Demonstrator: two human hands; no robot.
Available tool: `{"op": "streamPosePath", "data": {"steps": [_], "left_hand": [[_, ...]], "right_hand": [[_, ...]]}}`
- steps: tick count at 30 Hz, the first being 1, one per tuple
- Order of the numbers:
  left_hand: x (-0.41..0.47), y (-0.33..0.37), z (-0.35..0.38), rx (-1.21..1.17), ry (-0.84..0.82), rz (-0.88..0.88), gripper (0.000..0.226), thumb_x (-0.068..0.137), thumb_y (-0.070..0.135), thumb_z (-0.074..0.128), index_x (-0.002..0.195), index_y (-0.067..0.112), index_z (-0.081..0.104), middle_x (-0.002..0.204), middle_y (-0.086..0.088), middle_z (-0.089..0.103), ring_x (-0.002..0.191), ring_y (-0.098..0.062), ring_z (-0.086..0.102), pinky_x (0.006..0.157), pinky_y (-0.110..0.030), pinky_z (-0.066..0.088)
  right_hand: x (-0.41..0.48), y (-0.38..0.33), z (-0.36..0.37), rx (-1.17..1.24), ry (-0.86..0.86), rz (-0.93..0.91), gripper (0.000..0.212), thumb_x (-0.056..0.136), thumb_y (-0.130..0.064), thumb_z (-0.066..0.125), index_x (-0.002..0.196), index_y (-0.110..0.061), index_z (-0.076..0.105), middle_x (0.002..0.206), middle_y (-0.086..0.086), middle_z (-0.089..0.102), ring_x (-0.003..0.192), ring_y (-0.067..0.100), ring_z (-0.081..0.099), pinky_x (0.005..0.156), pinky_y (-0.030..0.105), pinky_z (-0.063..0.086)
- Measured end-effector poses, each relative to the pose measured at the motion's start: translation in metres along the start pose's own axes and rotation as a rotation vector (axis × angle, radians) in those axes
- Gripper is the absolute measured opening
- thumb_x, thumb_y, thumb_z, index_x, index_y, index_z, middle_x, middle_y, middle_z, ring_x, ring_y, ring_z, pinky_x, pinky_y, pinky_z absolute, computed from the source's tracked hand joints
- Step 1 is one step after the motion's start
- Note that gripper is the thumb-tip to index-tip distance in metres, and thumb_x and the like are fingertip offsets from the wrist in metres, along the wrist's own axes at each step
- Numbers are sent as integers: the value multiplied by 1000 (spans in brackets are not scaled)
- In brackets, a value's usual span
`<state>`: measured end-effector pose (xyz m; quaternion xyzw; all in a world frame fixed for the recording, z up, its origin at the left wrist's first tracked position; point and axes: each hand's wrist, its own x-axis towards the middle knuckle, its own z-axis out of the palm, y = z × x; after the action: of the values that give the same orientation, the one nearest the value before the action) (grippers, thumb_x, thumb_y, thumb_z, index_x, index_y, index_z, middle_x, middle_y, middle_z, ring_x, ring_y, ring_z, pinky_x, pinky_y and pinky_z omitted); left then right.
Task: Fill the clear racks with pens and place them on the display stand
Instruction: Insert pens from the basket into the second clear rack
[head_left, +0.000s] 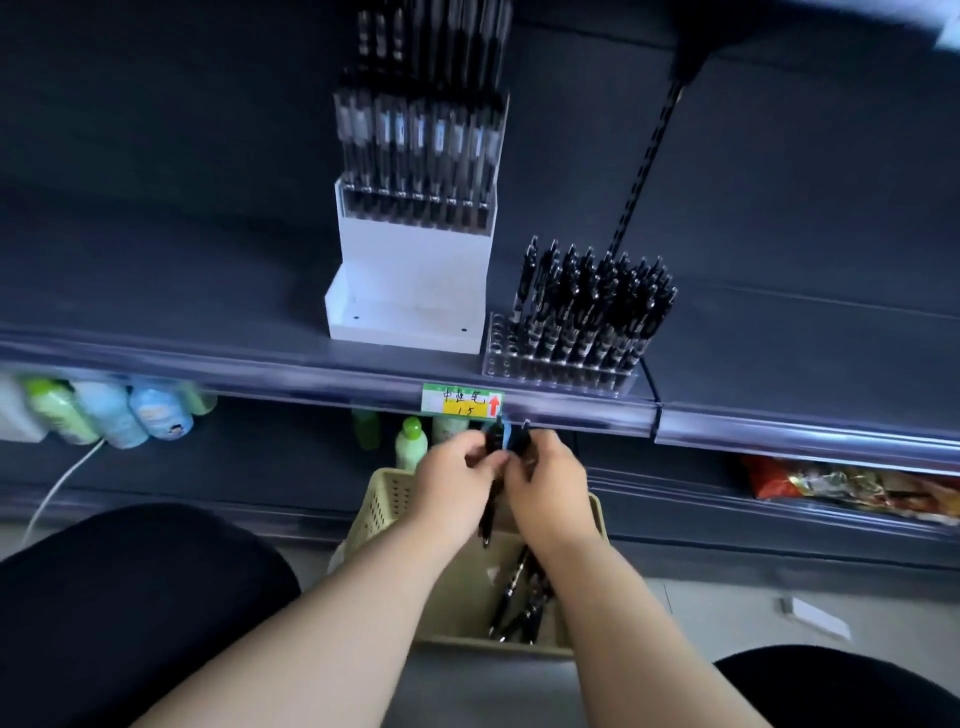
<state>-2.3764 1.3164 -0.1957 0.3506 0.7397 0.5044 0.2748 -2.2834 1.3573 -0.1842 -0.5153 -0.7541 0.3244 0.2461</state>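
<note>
Bunch of pens (493, 440) gripped by both hands, L hand (451, 479) & R hand (551, 484) curled round it, above beige basket (385, 500) on floor. Clear rack (501, 347), part-filled, sits at shelf (249, 366) front edge, just beside white display stand (410, 291). Bottles (109, 410) on dark shelf below.

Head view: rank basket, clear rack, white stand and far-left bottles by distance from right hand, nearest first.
1. Basket, directly under the right hand, which grips pens.
2. Clear rack, shelf edge just above.
3. White stand, up-left on the shelf.
4. Bottles, far left, lower shelf.
</note>
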Motion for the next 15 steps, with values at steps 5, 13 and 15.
{"op": "streamPosePath", "data": {"steps": [5,13,15], "left_hand": [[17,65,-41,-15,79,195,19,75,26,77,78,32,59,80,15,66,77,1,62,63,-8,44],[56,123,-73,-34,215,348,26,66,33,83,70,28,57,71,14,67,67,7,63,61,-6,48],[70,127,-73,-44,223,334,25,66,34,82,69,26,58,70,13,68,66,6,64,58,-8,47]], "right_hand": [[18,-49,-50,105,213,-158,23,86,-17,59,96,-27,41,77,-15,57,66,0,52,59,18,38],[63,-104,-102,11,340,-343,16,89,-26,60,102,-25,52,69,-21,50,62,-9,48,57,-1,37],[77,-112,-104,-35,321,-359,17,89,-28,59,103,-25,52,70,-20,53,66,-4,52,56,6,39]]}}
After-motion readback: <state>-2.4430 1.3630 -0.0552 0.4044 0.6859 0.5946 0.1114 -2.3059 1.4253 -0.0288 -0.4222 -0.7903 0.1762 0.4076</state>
